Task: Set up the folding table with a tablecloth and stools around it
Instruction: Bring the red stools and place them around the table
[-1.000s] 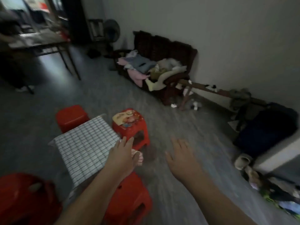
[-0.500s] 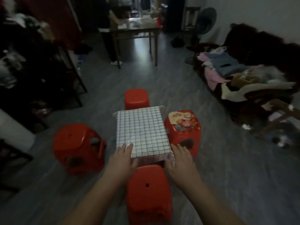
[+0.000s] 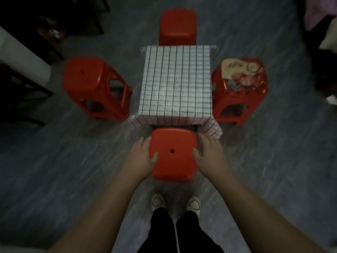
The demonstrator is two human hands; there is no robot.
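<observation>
At the bottom centre, light shoes (image 3: 158, 201) stand on the grey, streaked floor (image 3: 273, 161). Just above them, the left hand (image 3: 141, 157) and right hand (image 3: 209, 154) flank the near stool (image 3: 173, 161). Their fingers lie straight along its seat edges with the thumbs on top, clasping nothing. Mid-frame, the checked tablecloth (image 3: 175, 81) covers the folding table (image 3: 154, 126). Around it stand the left stool (image 3: 94, 88), the printed stool (image 3: 238, 84) and the far stool (image 3: 177, 26). Dark furniture (image 3: 54, 21) fills the upper left.
</observation>
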